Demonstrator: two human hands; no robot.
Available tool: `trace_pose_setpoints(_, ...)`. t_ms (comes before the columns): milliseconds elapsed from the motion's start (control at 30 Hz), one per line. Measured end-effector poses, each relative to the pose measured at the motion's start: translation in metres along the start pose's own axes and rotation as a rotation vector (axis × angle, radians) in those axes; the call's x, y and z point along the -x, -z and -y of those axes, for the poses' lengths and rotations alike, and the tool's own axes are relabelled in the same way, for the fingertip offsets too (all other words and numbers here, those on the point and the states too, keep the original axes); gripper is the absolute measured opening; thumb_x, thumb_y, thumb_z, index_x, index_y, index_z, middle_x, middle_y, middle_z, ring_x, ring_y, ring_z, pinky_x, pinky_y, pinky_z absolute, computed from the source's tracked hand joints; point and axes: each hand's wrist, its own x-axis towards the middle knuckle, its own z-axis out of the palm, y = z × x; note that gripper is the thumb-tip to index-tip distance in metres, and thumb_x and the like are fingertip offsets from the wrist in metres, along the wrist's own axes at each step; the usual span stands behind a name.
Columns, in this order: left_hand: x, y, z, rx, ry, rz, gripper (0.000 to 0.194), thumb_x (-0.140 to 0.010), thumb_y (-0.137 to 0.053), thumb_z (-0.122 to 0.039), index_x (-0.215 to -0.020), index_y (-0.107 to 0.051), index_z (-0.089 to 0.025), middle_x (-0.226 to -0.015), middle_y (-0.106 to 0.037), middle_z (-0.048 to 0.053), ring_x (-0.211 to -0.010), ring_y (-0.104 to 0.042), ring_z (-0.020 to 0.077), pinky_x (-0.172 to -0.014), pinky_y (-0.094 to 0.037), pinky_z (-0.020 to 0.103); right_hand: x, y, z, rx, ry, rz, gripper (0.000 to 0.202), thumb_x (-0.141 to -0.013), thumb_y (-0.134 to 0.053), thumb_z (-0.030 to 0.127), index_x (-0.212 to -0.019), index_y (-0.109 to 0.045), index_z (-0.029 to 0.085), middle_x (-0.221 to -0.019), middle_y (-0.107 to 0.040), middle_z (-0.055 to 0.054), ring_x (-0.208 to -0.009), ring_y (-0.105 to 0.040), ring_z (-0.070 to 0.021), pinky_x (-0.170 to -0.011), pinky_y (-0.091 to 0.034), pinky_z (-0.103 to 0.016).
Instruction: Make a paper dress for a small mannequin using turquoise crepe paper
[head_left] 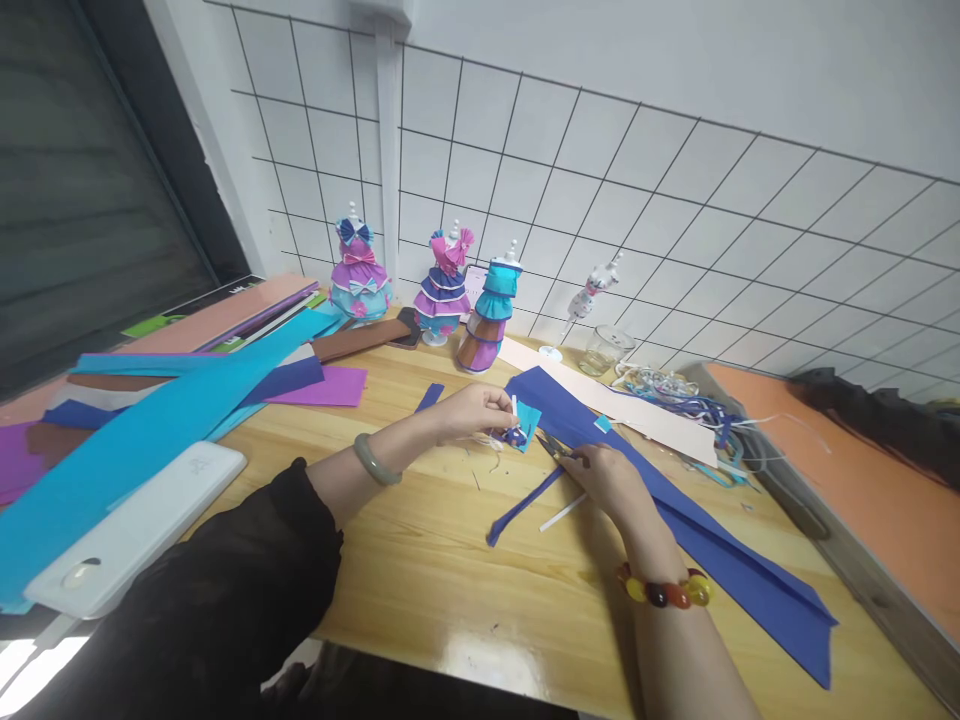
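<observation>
My left hand [484,410] is closed in a pinch on a narrow white strip [514,406], over small blue and white scraps [513,436] and a light blue paper piece [529,425]. Small scissors [553,448] sit in my right hand [596,468], their blades toward those scraps. Below the right hand lie a dark blue strip [517,510] and a thin white strip [561,513]. A long dark blue sheet [705,530] runs diagonally behind and beside the right hand.
Three dressed miniature mannequins [360,275] and a bare-looking patterned one [592,292] stand at the back. Beside it is a glass jar [606,350], with tangled ribbons [660,385] to its right. Colored sheets [187,400] and a white power bank [135,530] lie left.
</observation>
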Motion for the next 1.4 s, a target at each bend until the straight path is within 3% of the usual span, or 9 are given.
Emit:
trace_pose_setpoints(100,0.001,-0.004,0.002,0.109,0.028,0.005,0.017,-0.074,-0.067,-0.021,-0.072,-0.053,-0.012,-0.064,-0.062,0.0,-0.058,-0.058,0.0066,-0.063,-0.046,0.022,0.001,0.005,0.01,-0.117,0.057,-0.063,0.033,-0.083,-0.057,0.044,-0.092,-0.073,0.016,-0.086,-0.068,-0.015,-0.082,-0.063,-0.0284,-0.072,-0.047,-0.039)
trace_pose_setpoints(267,0.004,-0.011,0.004,0.196,0.051,-0.006,0.02,-0.069,-0.072,-0.015,-0.077,-0.053,-0.012,-0.07,-0.064,0.001,-0.064,-0.063,0.0083,-0.069,-0.048,0.024,0.011,0.008,0.047,-0.422,0.175,-0.077,0.046,-0.093,-0.043,0.05,-0.124,-0.059,0.02,-0.113,-0.068,-0.01,-0.095,-0.066,-0.0197,-0.08,-0.052,-0.032)
trace_pose_setpoints(367,0.005,-0.014,0.005,0.198,0.057,0.039,0.024,-0.065,-0.075,-0.015,-0.077,-0.054,-0.012,-0.067,-0.065,0.0,-0.063,-0.063,0.0091,-0.066,-0.047,0.024,0.02,0.005,0.067,-0.871,0.157,0.054,0.051,-0.084,-0.06,0.049,-0.125,-0.059,0.018,-0.1,-0.073,-0.01,-0.085,-0.068,-0.0209,-0.077,-0.054,-0.035)
trace_pose_setpoints(467,0.005,-0.016,0.008,0.194,0.059,0.077,0.028,-0.064,-0.077,-0.017,-0.079,-0.054,-0.013,-0.063,-0.064,-0.001,-0.059,-0.062,0.0095,-0.062,-0.046,0.023,0.022,0.002,0.077,-1.026,0.1,0.063,0.043,-0.077,-0.068,0.05,-0.106,-0.068,0.018,-0.08,-0.074,-0.007,-0.07,-0.067,-0.0191,-0.068,-0.054,-0.034)
trace_pose_setpoints(633,0.004,-0.017,0.01,0.189,0.065,0.041,0.035,-0.063,-0.077,-0.018,-0.088,-0.053,-0.014,-0.063,-0.063,-0.002,-0.057,-0.06,0.0085,-0.059,-0.044,0.021,0.018,0.004,0.078,-1.044,0.064,-0.022,0.036,-0.07,-0.073,0.052,-0.079,-0.067,0.018,-0.066,-0.069,-0.004,-0.061,-0.063,-0.0157,-0.06,-0.052,-0.029)
trace_pose_setpoints(933,0.002,-0.015,0.008,0.225,0.076,-0.095,0.036,-0.07,-0.072,-0.019,-0.102,-0.055,-0.013,-0.077,-0.067,0.004,-0.061,-0.061,0.0096,-0.058,-0.045,0.022,0.025,0.006,0.086,-1.025,0.069,-0.054,0.035,-0.067,-0.076,0.052,-0.068,-0.066,0.018,-0.058,-0.065,-0.002,-0.052,-0.058,-0.0138,-0.051,-0.047,-0.026)
trace_pose_setpoints(1067,-0.001,-0.007,0.012,0.272,0.062,-0.131,0.029,-0.074,-0.071,-0.02,-0.099,-0.057,-0.013,-0.083,-0.066,0.005,-0.071,-0.063,0.01,-0.066,-0.048,0.023,0.027,0.009,0.088,-1.015,0.072,-0.08,0.032,-0.067,-0.077,0.049,-0.068,-0.068,0.019,-0.059,-0.067,-0.002,-0.052,-0.06,-0.0149,-0.051,-0.048,-0.027)
trace_pose_setpoints(1233,0.002,-0.007,0.012,0.248,0.089,0.048,0.032,-0.074,-0.074,-0.032,-0.096,-0.064,-0.012,-0.081,-0.068,0.007,-0.071,-0.063,0.0123,-0.067,-0.049,0.026,0.021,0.007,0.077,-0.996,0.018,-0.22,0.03,-0.071,-0.074,0.047,-0.075,-0.067,0.018,-0.064,-0.069,-0.004,-0.055,-0.061,-0.0158,-0.053,-0.05,-0.029)
trace_pose_setpoints(1400,0.006,-0.014,0.013,-0.03,0.04,0.223,0.031,-0.08,-0.066,-0.043,-0.083,-0.067,-0.012,-0.074,-0.067,0.005,-0.064,-0.061,0.0107,-0.06,-0.045,0.022,0.015,-0.001,0.067,-0.922,0.028,-0.353,0.027,-0.077,-0.069,0.044,-0.081,-0.068,0.017,-0.071,-0.071,-0.006,-0.062,-0.064,-0.0176,-0.059,-0.053,-0.032)
